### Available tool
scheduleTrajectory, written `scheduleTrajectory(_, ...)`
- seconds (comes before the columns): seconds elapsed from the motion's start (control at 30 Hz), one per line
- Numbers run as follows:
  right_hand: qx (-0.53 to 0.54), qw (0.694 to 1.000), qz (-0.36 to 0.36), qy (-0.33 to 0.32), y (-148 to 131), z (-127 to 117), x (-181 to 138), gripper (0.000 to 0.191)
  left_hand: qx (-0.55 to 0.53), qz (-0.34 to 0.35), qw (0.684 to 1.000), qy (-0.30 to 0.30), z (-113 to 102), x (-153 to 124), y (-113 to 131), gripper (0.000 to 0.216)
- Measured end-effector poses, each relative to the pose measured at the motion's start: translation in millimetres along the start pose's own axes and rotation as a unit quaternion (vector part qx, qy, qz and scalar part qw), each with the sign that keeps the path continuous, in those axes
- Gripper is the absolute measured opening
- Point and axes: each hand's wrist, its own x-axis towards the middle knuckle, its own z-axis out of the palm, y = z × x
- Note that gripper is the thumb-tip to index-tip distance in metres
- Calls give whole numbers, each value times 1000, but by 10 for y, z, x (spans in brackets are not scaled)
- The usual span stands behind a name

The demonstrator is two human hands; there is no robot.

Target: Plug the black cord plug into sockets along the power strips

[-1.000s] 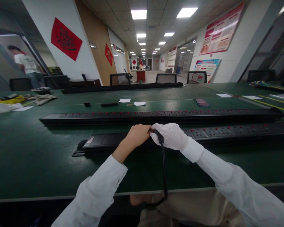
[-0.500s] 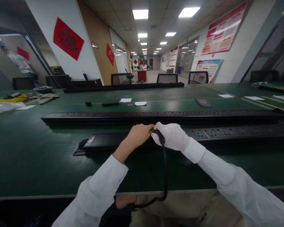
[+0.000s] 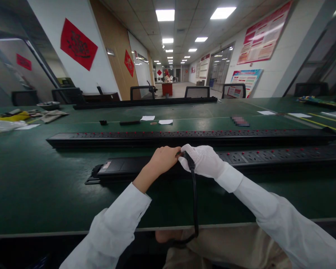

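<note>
My gloved right hand (image 3: 201,160) is closed around the head of a black cable plug (image 3: 189,161). From it the thick black power cable (image 3: 195,201) hangs down over the table's front edge. My bare left hand (image 3: 162,160) meets the right one with its fingers curled in. Something small and dark shows between the fingertips, too hidden to make out. Both hands are over the middle of a long black power strip (image 3: 126,167), which has sockets and red dots on its right part and a label near its left end.
A second long power strip (image 3: 112,140) lies just behind, and a dark bar (image 3: 145,103) lies at the back. Paper slips (image 3: 165,121) and a thin black piece (image 3: 130,123) sit between them. Chairs (image 3: 197,92) stand beyond. Bare skin (image 3: 169,235) shows below the table edge.
Both hands have kept nearly the same place and hold. Below the table edge, the bare skin has shifted right. A person at the far left is no longer in view.
</note>
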Motion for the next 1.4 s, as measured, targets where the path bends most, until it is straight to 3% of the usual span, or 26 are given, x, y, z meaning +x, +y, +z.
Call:
scheduleTrajectory(0.23, -6, 1000, -4, -11, -7, -15, 10, 33, 11, 6, 1000, 21, 21, -1, -20, 29)
scheduleTrajectory(0.57, 11, 1000, -16, 4, 5, -3, 5, 33, 4, -11, 1000, 4, 3, 3, -8, 30)
scheduleTrajectory(0.93, 14, 1000, -14, -18, 9, -10, 6, 30, -2, 24, 999, 32, 68, 17, -49, 32)
scheduleTrajectory(1.4, -20, 1000, -6, -14, 4, -13, 12, 29, -1, 20, 1000, 18, 60, 31, -43, 34)
